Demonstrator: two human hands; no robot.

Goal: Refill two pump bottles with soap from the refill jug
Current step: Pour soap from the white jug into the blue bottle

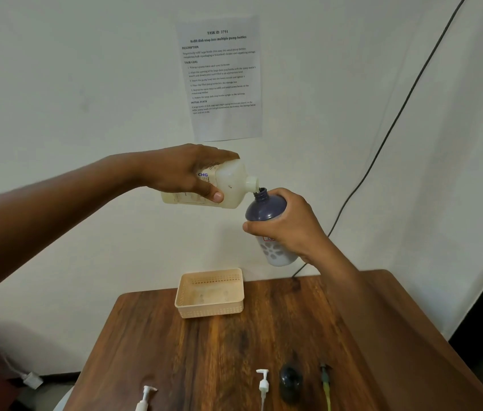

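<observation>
My left hand (pixel 187 170) grips the translucent refill jug (pixel 231 185), tipped nearly sideways with its spout down to the right. The spout touches the open neck of a dark purple pump bottle (pixel 267 209), which my right hand (pixel 287 223) holds tilted in the air above the table. On the table's near edge lie two white pump heads (pixel 263 382) (pixel 145 397), a dark bottle (pixel 290 381) and a dark pump head with a yellow-green tube (pixel 326 381).
A beige plastic basket (pixel 210 307) sits at the back of the wooden table (pixel 204 351), against the wall. A printed task sheet (pixel 222 75) hangs on the wall. A black cable (pixel 382 143) runs down the wall to the right.
</observation>
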